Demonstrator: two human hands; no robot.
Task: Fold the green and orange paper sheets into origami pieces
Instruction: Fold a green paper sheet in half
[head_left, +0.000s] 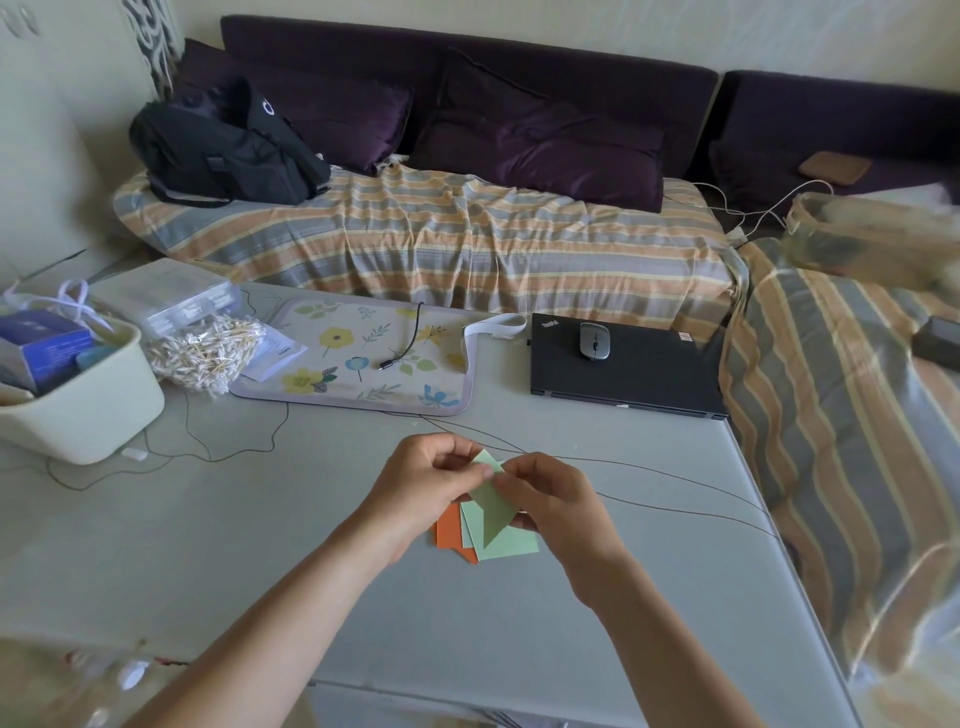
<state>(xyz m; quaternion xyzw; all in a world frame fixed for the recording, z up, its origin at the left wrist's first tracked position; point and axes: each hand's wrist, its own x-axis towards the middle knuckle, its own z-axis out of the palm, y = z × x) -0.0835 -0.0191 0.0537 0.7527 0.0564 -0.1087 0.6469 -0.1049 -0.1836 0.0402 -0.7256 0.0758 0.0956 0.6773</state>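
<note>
In the head view, a partly folded green sheet is held just above the grey table, near its front middle. It is pinched at its upper edge between the thumb and curled fingers of the left hand and the curled fingers of the right hand. One corner is seen to be turned into a point, so a first fold can be judged as started, not finished. Beneath it, flat green sheets and orange sheets are lying unfolded in a loose stack on the table, so most of the work is judged to be left. No completed piece can be seen.

Farther back on the table, a floral mat, a closed black laptop with a mouse on it, a bag of cotton swabs and a cream basket are found. Behind, a striped sofa cover, purple cushions and a black bag are seen.
</note>
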